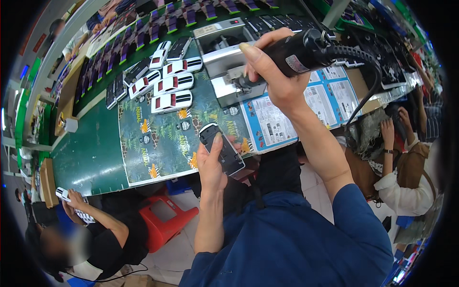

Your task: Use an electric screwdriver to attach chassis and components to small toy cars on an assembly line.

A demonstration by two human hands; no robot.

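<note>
My left hand (211, 168) is closed around a toy car (231, 159) turned bottom up, its black underside showing, just off the table's near edge. My right hand (283, 83) grips a black electric screwdriver (297, 53) with a coiled cord. The screwdriver slants down to the left, and its tip end is at the front of a metal screw feeder (221, 88); whether it touches a screw cannot be seen. Left of the feeder lie several white toy cars (172, 102) with black stripes, right way up. Several black-bottomed toy cars (116, 91) lie beside them.
A patterned animal mat (158, 136) covers part of the green table (91, 153). Blue-bordered printed sheets (272, 125) lie right of it. Purple-and-black parts (167, 21) line the far side. A red stool (165, 222) stands below left. Co-workers sit at left and right. The screwdriver's cord (375, 79) hangs at right.
</note>
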